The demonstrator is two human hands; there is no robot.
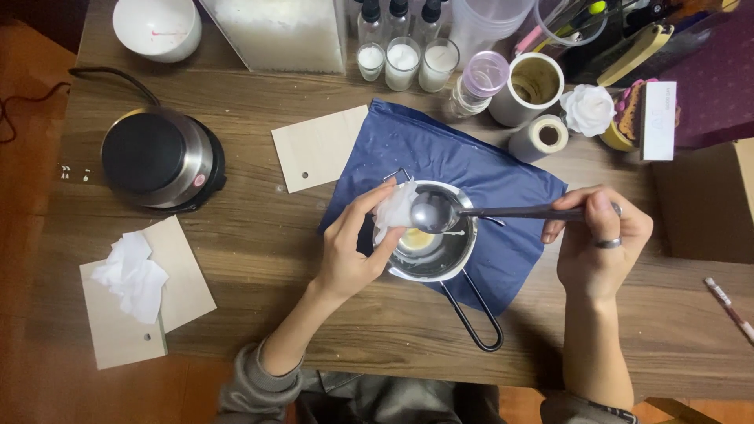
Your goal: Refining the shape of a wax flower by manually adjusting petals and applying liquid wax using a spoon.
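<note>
The left hand (349,255) pinches a crumpled white tissue (394,210) between thumb and fingertips and presses it against the bowl of a metal spoon (434,212). The right hand (594,243), with a ring on one finger, is closed around the far end of the spoon's long dark handle and holds it level, so that the spoon bowl hangs just above a small steel melting pot (432,251).

Directly beneath the two hands, the pot sits on a blue cloth (440,153) spread on the wooden desk (259,235). A little pale yellow residue lies at the bottom of the pot, and its black wire handle points back toward the person.

To wipe well, it seems best to keep the spoon over the pot so any drips fall inside, steady the handle firmly with the right hand, and turn the tissue to a fresh patch as it picks up residue. If that residue is wax, as it looks, wiping while it is soft should lift it more cleanly.

Further left of the left hand stands a small electric hot plate (161,161), and nearer the desk edge another crumpled tissue (132,275) rests on a thin wooden board (177,283). Beyond the hands, three small glass jars with white filling (402,63) stand in a row, with a tape roll (542,137) off to the right.
</note>
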